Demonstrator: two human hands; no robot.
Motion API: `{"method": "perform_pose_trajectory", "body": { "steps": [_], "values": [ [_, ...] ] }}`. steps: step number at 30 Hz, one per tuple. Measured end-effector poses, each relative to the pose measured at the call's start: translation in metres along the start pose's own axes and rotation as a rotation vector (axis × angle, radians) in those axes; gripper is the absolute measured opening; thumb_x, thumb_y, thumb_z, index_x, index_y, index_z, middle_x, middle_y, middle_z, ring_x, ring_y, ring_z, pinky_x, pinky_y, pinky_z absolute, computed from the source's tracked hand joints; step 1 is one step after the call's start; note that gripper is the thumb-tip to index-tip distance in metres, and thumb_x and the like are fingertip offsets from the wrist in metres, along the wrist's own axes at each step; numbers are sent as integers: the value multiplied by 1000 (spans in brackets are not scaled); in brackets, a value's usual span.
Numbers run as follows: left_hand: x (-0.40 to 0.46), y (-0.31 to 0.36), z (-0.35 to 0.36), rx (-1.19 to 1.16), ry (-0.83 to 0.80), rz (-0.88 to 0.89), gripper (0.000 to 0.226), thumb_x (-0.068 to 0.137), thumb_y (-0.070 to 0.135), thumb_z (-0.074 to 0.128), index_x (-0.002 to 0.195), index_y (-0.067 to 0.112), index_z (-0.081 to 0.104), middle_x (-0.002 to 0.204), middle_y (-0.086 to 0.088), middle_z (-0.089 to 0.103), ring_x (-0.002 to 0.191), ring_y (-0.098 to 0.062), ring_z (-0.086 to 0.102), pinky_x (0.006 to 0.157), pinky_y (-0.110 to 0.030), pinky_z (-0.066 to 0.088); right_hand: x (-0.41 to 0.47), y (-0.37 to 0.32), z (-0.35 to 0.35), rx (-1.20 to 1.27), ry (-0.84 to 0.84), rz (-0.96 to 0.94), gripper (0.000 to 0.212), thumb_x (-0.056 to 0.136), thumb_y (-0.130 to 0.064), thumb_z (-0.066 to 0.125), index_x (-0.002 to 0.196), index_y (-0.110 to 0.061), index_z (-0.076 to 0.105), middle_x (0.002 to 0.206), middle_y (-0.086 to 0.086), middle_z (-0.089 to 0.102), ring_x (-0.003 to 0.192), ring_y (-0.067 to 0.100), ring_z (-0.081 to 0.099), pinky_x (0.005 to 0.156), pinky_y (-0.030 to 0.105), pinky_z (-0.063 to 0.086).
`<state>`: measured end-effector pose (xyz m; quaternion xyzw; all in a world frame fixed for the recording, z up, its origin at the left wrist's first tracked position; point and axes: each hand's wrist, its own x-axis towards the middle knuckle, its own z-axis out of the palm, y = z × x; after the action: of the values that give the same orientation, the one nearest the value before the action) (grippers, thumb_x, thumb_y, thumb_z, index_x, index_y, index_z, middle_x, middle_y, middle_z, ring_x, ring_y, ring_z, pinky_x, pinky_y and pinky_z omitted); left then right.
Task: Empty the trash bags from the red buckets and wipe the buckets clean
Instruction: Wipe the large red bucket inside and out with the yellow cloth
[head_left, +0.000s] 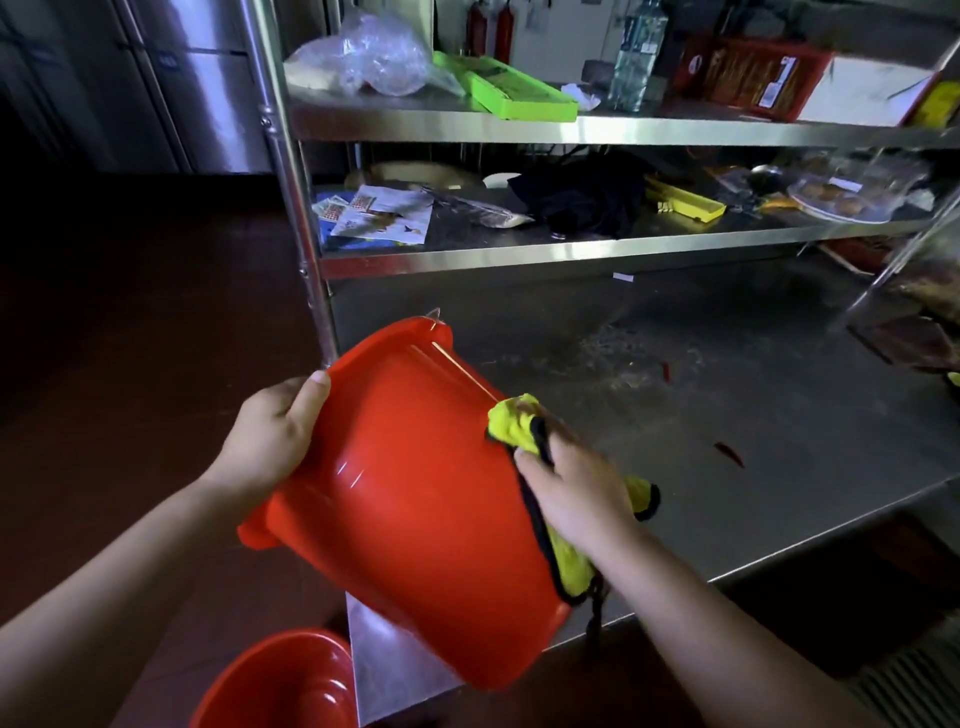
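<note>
A red bucket (410, 493) is held tilted over the near left corner of the steel table (753, 415), its outer wall facing me and its rim pointing away to the upper left. My left hand (275, 431) grips the rim at the left. My right hand (571, 488) presses a yellow cloth with a black edge (517, 423) against the bucket's right side. A second red bucket (280, 680) stands on the floor at the bottom left, open side up; only part of it shows. No trash bag is visible.
A steel shelf rack rises behind the table with a green tray (514, 91), a crumpled plastic bag (374, 54), a water bottle (639, 52), papers (379, 213) and a black cloth (582, 197). Red chilli pieces (730, 454) lie on the table. Dark floor at left.
</note>
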<state>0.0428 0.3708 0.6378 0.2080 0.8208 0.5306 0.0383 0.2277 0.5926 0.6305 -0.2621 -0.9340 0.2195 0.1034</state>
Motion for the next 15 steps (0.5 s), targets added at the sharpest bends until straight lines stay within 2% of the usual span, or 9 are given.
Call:
{"method": "perform_pose_trajectory", "body": {
  "steps": [2, 3, 4, 6, 9, 11, 13, 15],
  "values": [
    [-6, -6, -4, -25, 22, -21, 35, 96, 42, 43, 80, 20, 64, 80, 9, 64, 79, -8, 58, 77, -30, 43, 21, -8, -5, 149, -109, 173, 29, 89, -50, 41, 108, -33, 54, 97, -3, 60, 100, 28, 59, 80, 34, 43],
    [-8, -7, -5, -32, 27, -28, 35, 96, 42, 43, 77, 21, 63, 75, 11, 62, 73, -5, 56, 74, -30, 43, 28, -14, -4, 159, -132, 190, 27, 90, -48, 41, 107, -31, 55, 93, -3, 59, 100, 29, 59, 82, 36, 43],
    [-10, -8, -6, -40, 25, -31, 35, 97, 42, 42, 77, 22, 63, 74, 13, 62, 71, -3, 55, 72, -29, 44, 33, -23, -1, 140, -135, 174, 28, 90, -46, 41, 110, -31, 54, 98, -2, 59, 103, 30, 58, 83, 37, 42],
    [-11, -10, -8, -42, 12, -31, 36, 97, 43, 41, 80, 21, 64, 75, 11, 63, 73, -4, 57, 73, -30, 45, 37, -42, 8, 60, -64, 50, 36, 91, -44, 40, 125, -31, 48, 122, -2, 58, 115, 28, 52, 89, 38, 38],
    [-11, -11, -10, 2, 14, -18, 33, 97, 44, 40, 87, 21, 62, 76, 16, 59, 74, -2, 54, 75, -30, 41, 27, -76, 24, -138, 51, -174, 56, 92, -45, 41, 144, -29, 31, 152, 2, 34, 137, 27, 32, 109, 42, 29],
    [-11, -10, -10, 29, 7, -1, 33, 97, 43, 39, 85, 21, 61, 73, 16, 55, 71, -1, 51, 73, -30, 40, 12, -100, 39, -317, 120, -297, 65, 89, -48, 44, 147, -25, 28, 155, 8, 27, 140, 34, 26, 112, 49, 25],
    [-12, -9, -11, 0, 7, 7, 39, 96, 44, 37, 68, 21, 53, 62, 14, 48, 60, -1, 44, 64, -31, 38, -2, -122, 57, -405, 124, -434, 74, 84, -50, 52, 148, -22, 27, 155, 12, 25, 141, 41, 20, 112, 55, 21],
    [-11, -10, -13, -45, 23, -28, 48, 96, 46, 35, 57, 19, 39, 55, 10, 38, 53, -8, 35, 58, -35, 33, -5, -133, 68, -443, 105, -523, 79, 82, -48, 57, 148, -19, 25, 156, 13, 21, 142, 42, 14, 113, 57, 15]
  ]
}}
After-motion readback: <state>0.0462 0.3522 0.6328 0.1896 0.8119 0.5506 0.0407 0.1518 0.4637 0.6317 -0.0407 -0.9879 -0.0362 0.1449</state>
